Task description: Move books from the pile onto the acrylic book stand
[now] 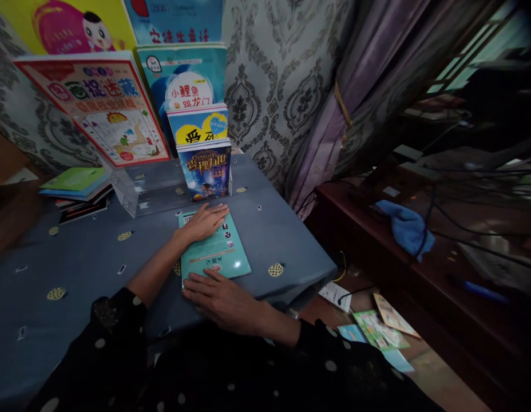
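Teal and glossy, a thin book (214, 252) lies flat on the desk (89, 263), close to its near edge and right of the middle. Both hands rest on it. The left hand (204, 222) lies open, palm down, across the far end of the cover. The right hand (220, 297) lies open too, fingers spread, pressing the near edge. Neither one grips the book.

Just beyond the teal book stands a clear plastic stand (141, 194) with books stepped upright in it. A dark blue book (207, 169) is at the front, almost touching the left fingertips. A yellow and blue book (199, 126) rises behind it, and a pale book with a fish (182, 77) behind that. A large red-bordered book (98, 106) leans at the stand's left side. The left part of the stand shows only its clear walls.

Farther left, a low stack of books (76, 187) lies flat near the desk's far edge, well apart from the hands. The grey-blue cloth on the desk is dotted with small round yellow marks.

To the right hangs a purple curtain (368, 86), and beside the desk is a dark wooden sideboard (355, 212). On it are a crumpled blue cloth (405, 226), a blue pen (480, 290) and several dark cables (463, 229). Loose printed sheets (377, 329) lie on the floor (437, 383) between the desk and the sideboard.
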### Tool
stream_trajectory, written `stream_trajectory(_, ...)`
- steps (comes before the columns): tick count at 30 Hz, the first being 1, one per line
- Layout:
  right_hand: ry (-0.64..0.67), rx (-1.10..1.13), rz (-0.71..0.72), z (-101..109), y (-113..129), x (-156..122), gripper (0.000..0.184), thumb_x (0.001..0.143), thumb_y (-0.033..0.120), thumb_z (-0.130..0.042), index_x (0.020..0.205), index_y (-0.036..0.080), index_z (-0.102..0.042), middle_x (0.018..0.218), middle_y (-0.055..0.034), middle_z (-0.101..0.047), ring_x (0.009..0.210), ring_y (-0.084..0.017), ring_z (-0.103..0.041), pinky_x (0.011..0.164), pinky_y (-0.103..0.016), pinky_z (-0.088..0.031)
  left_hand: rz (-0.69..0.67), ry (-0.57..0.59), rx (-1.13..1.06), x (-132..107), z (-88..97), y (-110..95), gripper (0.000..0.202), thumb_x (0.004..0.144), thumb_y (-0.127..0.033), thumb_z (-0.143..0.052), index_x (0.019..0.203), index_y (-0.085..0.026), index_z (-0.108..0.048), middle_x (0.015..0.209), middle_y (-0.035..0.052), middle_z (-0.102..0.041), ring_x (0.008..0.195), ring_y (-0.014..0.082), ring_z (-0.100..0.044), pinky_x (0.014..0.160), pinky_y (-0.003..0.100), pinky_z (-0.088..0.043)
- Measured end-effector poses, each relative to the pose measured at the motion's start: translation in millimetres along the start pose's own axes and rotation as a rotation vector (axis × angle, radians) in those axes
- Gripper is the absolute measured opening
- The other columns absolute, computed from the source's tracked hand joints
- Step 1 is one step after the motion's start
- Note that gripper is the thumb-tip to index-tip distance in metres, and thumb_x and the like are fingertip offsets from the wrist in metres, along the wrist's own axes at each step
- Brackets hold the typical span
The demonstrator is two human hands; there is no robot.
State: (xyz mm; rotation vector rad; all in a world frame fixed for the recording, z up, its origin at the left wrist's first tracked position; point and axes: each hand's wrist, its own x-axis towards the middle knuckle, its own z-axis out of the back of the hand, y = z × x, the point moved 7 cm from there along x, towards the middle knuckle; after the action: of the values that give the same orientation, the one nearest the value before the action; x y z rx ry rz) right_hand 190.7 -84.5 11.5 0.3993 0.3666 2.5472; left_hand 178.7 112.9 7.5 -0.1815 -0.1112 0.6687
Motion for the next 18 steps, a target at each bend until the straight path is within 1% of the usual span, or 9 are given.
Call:
stream_trajectory(4,0.007,0.023,-0.001,-4.2,-1.4,1.0,0.045,0.106,0.026,-0.037,0.148,0.012,-0.044,0.158,-0.0097,-0.043,0.150,-0.021,-0.032,0.124,-0.045,-0.025,-0.068,0.022,0.019,-8.5,1.4,-22.5,0.050,0.104,-0.031,-0.027,0.148,-0.017,-0.046,0.157,0.0088,-0.043,0.149,0.0181,-0.034,0.124,0.044,-0.018)
stream_trajectory(7,0.011,0.032,-0.010,-4.9,-1.8,1.3,0.044,0.106,0.026,-0.037,0.147,0.014,-0.046,0.157,-0.0089,-0.044,0.151,-0.020,-0.030,0.125,-0.043,-0.022,-0.092,0.046,0.033,-14.8,-0.7,-34.4,0.049,0.104,-0.030,-0.028,0.147,-0.015,-0.047,0.157,0.0094,-0.043,0.149,0.0185,-0.034,0.124,0.043,-0.019)
stream_trajectory(10,0.008,0.031,-0.021,-5.1,-2.2,1.6,0.043,0.106,0.027,-0.038,0.147,0.016,-0.046,0.157,-0.0078,-0.045,0.151,-0.019,-0.029,0.125,-0.042,-0.021,-0.133,0.054,0.021,-22.5,-1.1,-45.3,0.048,0.105,-0.030,-0.029,0.147,-0.017,-0.048,0.156,0.0086,-0.045,0.149,0.0186,-0.034,0.123,0.043,-0.021)
stream_trajectory(13,0.007,0.020,-0.017,-6.0,-1.9,2.2,0.043,0.105,0.027,-0.041,0.147,0.015,-0.046,0.156,-0.0081,-0.046,0.151,-0.020,-0.030,0.125,-0.042,-0.021,-0.194,0.070,-0.010,-32.5,-0.7,-58.6,0.047,0.105,-0.032,-0.031,0.146,-0.018,-0.050,0.155,0.0075,-0.046,0.148,0.0182,-0.035,0.123,0.042,-0.020)
stream_trajectory(16,-0.038,0.016,0.001,-5.3,-0.9,3.1,0.043,0.105,0.026,-0.041,0.146,0.013,-0.047,0.153,-0.0094,-0.050,0.149,-0.020,-0.032,0.125,-0.042,-0.021,-0.222,0.106,-0.059,-43.1,-1.6,-71.2,0.046,0.106,-0.033,-0.031,0.146,-0.018,-0.050,0.155,0.0064,-0.046,0.149,0.0178,-0.034,0.124,0.042,-0.017)
stream_trajectory(18,-0.068,0.028,0.010,-5.6,-0.3,3.4,0.043,0.105,0.024,-0.039,0.145,0.011,-0.048,0.150,-0.0106,-0.053,0.147,-0.020,-0.036,0.125,-0.041,-0.024,-0.239,0.125,-0.101,-49.9,-2.5,-79.7,0.046,0.107,-0.035,-0.030,0.145,-0.020,-0.051,0.155,0.0044,-0.047,0.149,0.0172,-0.033,0.124,0.042,-0.016)
